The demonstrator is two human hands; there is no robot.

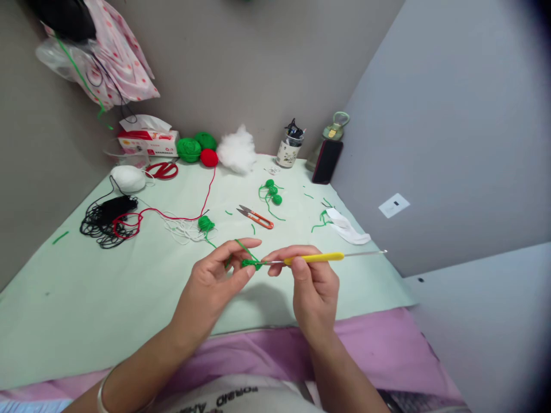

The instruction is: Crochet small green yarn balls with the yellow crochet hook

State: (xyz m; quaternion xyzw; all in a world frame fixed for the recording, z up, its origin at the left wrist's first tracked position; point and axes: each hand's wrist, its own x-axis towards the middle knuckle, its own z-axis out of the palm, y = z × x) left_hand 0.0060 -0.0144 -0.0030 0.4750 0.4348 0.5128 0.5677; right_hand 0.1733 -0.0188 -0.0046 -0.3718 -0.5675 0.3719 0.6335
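Note:
Between the thumb and fingers of my left hand (218, 273) is a small piece of green crochet (249, 263), with a strand of green yarn running over the raised index finger. My right hand (316, 284) grips a double-ended crochet hook (314, 258) by its yellow handle. The hook's left end reaches the green crochet; whether it passes through a stitch is too small to tell. Its other metal tip points right, into the air. A little green yarn ball (205, 223) lies just beyond my left hand, its strand leading toward the fingers.
Orange thread snips (255, 217) lie ahead of my hands, near several small green crocheted balls (272, 191). To the left are black yarn (109, 218), white yarn (128, 179) and red scissors (162, 171). White stuffing (237, 150), a pen cup (289, 150) and a phone (328, 162) stand at the back.

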